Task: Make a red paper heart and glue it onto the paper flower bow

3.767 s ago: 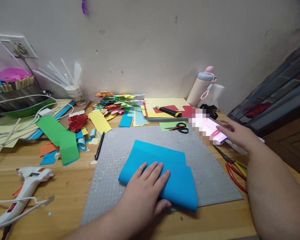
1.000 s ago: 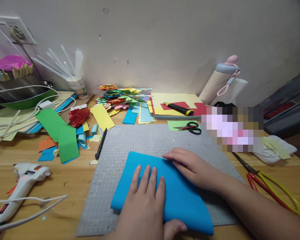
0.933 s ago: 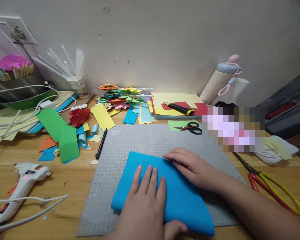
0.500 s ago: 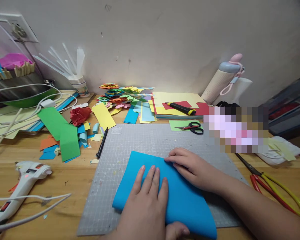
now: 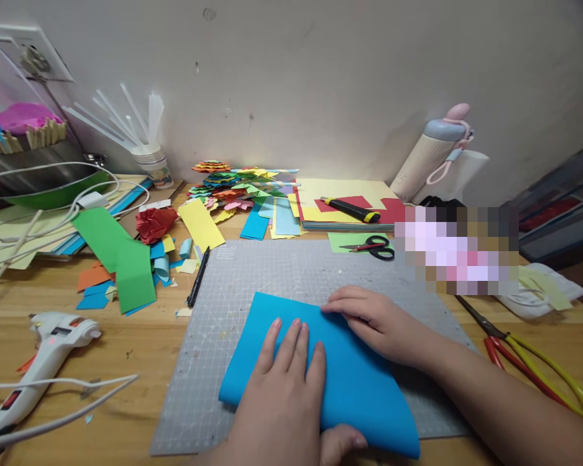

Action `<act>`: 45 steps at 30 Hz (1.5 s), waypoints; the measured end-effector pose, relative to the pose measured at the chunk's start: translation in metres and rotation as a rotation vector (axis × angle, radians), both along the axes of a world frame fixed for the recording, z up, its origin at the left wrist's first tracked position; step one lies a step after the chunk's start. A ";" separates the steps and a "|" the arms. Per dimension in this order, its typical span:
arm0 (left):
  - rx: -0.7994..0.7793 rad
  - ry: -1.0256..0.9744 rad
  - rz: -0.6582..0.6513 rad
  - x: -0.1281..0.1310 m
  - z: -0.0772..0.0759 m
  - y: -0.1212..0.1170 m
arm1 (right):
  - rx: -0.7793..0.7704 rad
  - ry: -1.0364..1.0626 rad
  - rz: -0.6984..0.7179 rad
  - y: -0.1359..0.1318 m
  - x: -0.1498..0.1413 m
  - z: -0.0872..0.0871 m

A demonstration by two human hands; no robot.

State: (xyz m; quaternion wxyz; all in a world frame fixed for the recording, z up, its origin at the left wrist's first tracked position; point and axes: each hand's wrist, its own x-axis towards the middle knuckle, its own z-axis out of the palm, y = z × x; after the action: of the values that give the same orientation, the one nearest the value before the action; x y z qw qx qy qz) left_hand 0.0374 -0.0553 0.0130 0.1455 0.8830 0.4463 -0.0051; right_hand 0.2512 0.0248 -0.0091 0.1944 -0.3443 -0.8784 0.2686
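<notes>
A sheet of blue paper lies folded over on the grey cutting mat, its near side curving up in a rounded bend. My left hand rests flat on top of it, fingers stretched out and slightly spread, with the thumb by the near bend. At the paper's far edge, my right hand lies with its fingers extended to the left, fingertips touching the sheet. Its thumb is hard to make out.
At left are a white glue gun with its cable, green paper strips and a black pen. Scissors and a utility knife lie behind the mat. Red-and-yellow-handled shears are at right.
Almost nothing differs. Both hands stay on the blue paper in nearly the same places, with only a very slight shift of the view.
</notes>
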 end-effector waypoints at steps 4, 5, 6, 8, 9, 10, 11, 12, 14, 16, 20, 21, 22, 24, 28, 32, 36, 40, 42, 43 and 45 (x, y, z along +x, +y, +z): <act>-0.008 -0.006 0.002 -0.001 0.000 0.000 | -0.079 -0.012 -0.095 -0.001 0.000 -0.001; -0.018 -0.004 0.001 -0.001 0.000 0.000 | -0.102 -0.016 -0.117 -0.001 0.000 -0.001; -0.029 0.000 -0.002 -0.001 0.001 0.000 | -0.121 -0.017 -0.133 -0.001 0.000 -0.002; -0.039 0.003 -0.007 -0.002 0.001 0.000 | -0.148 -0.014 -0.143 -0.001 -0.001 -0.002; -0.036 0.000 -0.008 -0.002 0.001 0.000 | -0.156 -0.010 -0.143 -0.001 -0.001 -0.002; -0.029 -0.006 -0.006 -0.002 0.001 0.000 | -0.162 -0.008 -0.143 -0.002 -0.001 -0.002; -0.021 -0.011 -0.004 -0.002 0.001 0.000 | -0.167 -0.006 -0.144 -0.002 -0.002 -0.001; -0.016 -0.013 0.000 -0.001 0.001 0.001 | -0.171 -0.005 -0.145 -0.002 -0.002 -0.001; -0.025 -0.008 0.000 -0.001 0.002 0.001 | -0.178 -0.003 -0.149 -0.002 -0.002 -0.001; -0.045 0.004 -0.004 0.000 0.003 0.001 | -0.185 0.000 -0.152 -0.001 -0.002 0.000; -0.041 0.006 0.007 0.000 0.002 0.001 | -0.182 0.001 -0.144 -0.001 -0.003 0.001; -0.035 0.005 0.009 0.000 0.002 0.001 | -0.181 -0.001 -0.139 -0.001 -0.004 0.001; -0.033 0.005 0.009 0.000 0.001 0.001 | -0.181 -0.004 -0.135 -0.001 -0.004 0.001; -0.034 0.005 0.007 0.000 0.000 0.001 | -0.181 -0.012 -0.127 -0.001 -0.005 0.000; -0.058 0.015 0.005 0.001 0.001 0.001 | -0.167 -0.020 -0.121 -0.001 -0.006 -0.001; -0.071 0.029 -0.001 0.002 0.004 0.002 | -0.138 -0.032 -0.109 -0.001 -0.008 0.001; -0.033 0.025 0.005 0.001 0.002 0.000 | -0.098 -0.040 -0.088 -0.001 -0.011 0.003; -0.018 0.018 0.006 0.001 -0.002 -0.002 | -0.060 -0.051 -0.081 0.000 -0.012 0.001; -0.014 0.016 0.010 0.002 -0.002 -0.002 | -0.058 -0.052 -0.079 0.001 -0.012 0.000; -0.015 0.018 0.011 0.002 -0.002 -0.002 | -0.058 -0.051 -0.078 0.001 -0.012 -0.001; -0.028 0.026 0.011 0.002 -0.001 -0.002 | -0.061 -0.050 -0.075 0.001 -0.011 -0.001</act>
State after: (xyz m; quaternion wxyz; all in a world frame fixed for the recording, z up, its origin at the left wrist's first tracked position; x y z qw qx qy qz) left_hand 0.0398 -0.0574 0.0119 0.1522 0.8782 0.4528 -0.0220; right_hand 0.2403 0.0256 -0.0102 0.1717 -0.3894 -0.8609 0.2790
